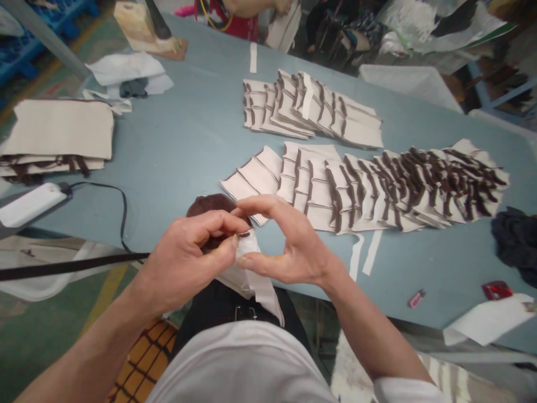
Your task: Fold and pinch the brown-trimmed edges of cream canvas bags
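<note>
My left hand (pixel 195 260) is closed, thumb and forefinger pinching the edge of a brown and cream fabric piece (pixel 212 205) at the table's near edge. A white strip (pixel 263 291) hangs down from the pinched spot over my lap. My right hand (pixel 289 246) curves around the piece from the other side. Its thumb touches the white strip, and its fingertips meet the brown fabric close to my left fingers. Part of the piece is hidden behind both hands. Just beyond them lies a fanned row of cream panels with brown edging (pixel 312 184).
Another fanned stack of cream panels (pixel 289 106) lies farther back. At left are a folded cream pile (pixel 62 129), a white power strip (pixel 31 206) and its black cord. Loose white strips (pixel 372 252), a small pink object (pixel 417 298) and dark cloth (pixel 514 243) lie at right.
</note>
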`<state>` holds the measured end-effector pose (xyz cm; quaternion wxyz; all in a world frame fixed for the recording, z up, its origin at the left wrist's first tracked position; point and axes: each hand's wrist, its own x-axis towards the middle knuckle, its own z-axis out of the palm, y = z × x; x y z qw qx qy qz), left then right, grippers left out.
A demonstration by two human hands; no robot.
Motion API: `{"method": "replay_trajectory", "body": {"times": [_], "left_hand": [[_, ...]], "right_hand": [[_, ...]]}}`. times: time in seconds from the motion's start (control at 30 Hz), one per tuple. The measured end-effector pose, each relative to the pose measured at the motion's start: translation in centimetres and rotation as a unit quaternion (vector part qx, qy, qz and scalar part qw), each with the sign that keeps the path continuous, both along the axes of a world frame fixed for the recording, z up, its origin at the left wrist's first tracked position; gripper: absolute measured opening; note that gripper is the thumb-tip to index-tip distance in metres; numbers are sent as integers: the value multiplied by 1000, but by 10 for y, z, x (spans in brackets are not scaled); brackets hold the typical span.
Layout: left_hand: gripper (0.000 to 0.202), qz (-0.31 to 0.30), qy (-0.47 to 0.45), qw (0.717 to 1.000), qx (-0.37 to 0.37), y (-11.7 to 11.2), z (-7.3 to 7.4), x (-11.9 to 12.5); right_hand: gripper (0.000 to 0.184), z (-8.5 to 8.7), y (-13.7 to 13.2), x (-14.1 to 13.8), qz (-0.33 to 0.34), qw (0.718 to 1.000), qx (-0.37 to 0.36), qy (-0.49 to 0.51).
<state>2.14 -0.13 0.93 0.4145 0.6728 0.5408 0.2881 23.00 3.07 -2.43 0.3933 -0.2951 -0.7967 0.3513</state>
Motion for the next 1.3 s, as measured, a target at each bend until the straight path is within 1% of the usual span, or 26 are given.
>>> {"method": "replay_trajectory", "body": {"times": [0.03, 0.1, 0.17, 0.2, 0.3, 0.37, 0.5, 0.57, 0.6, 0.67, 0.7, 0.77, 0.83, 0.87, 0.93, 0.97, 1.03, 1.07, 1.1, 1.13, 1.17, 1.23, 1.27, 1.3], "left_hand": [[21, -3, 9, 1000, 14, -1, 3, -1], [20, -6, 29, 999, 36, -5, 8, -3], [20, -12, 44, 998, 47, -8, 11, -5], [20, -16, 45, 998, 50, -10, 11, -6], [21, -22, 44, 997, 56, -15, 9, -9], [21, -22, 46, 997, 64, -17, 5, -11], [22, -27, 56, 994, 95, -20, -4, -14], [23, -33, 61, 989, 129, -21, -10, -13], [23, -35, 61, 987, 148, -22, -12, -13], [23, -36, 57, 982, 179, -22, -17, -12], [22, -35, 53, 980, 186, -23, -19, -11], [22, -43, 45, 982, 180, -22, -22, -10], [25, -55, 41, 985, 160, -20, -25, -9], [26, -65, 41, 986, 151, -19, -26, -8], [28, -84, 44, 984, 150, -17, -30, -7], [28, -87, 41, 981, 167, -15, -33, -7], [29, -88, 28, 968, 232, -12, -39, -5], [29, -82, 20, 960, 268, -11, -42, -4], [31, -78, 16, 952, 297, -9, -44, -4], [31, -77, 19, 947, 310, -8, -44, -3], [31, -79, 28, 947, 309, -8, -43, -3], [29, -86, 54, 955, 279, -8, -38, -4], [27, -96, 64, 958, 262, -8, -35, -4], [26, -108, 71, 960, 249, -8, -31, -5]], "right_hand": [[49, -3, 5, -6, 22, 1000, 18, 5], [38, -6, 9, -11, 45, 998, 39, -15], [28, -4, 11, -9, 60, 996, 31, -65], [27, -2, 10, -7, 70, 993, 18, -90], [29, 7, 8, -3, 94, 984, -44, -145], [28, 13, 5, -5, 98, 976, -74, -177], [25, 20, 1, -11, 82, 967, -78, -229], [26, 20, 0, -13, 74, 971, -88, -208], [28, 20, 0, -13, 78, 974, -110, -181], [32, 17, 1, -13, 102, 970, -196, -106], [34, 15, 0, -13, 120, 957, -255, -65], [40, 8, -3, -13, 142, 915, -378, 15], [49, -1, -10, -15, 134, 865, -474, 95], [54, -7, -15, -16, 122, 842, -509, 133], [59, -18, -25, -22, 88, 803, -555, 196], [59, -22, -30, -25, 69, 788, -571, 220], [58, -29, -37, -32, 26, 767, -588, 255], [57, -30, -39, -34, 3, 763, -588, 269], [56, -31, -40, -35, -14, 767, -579, 277], [55, -31, -40, -35, -22, 778, -564, 276], [54, -29, -38, -32, -22, 797, -542, 265], [51, -24, -33, -24, 6, 845, -488, 221], [50, -20, -29, -18, 30, 865, -463, 191], [49, -15, -25, -13, 53, 880, -443, 161]]}}
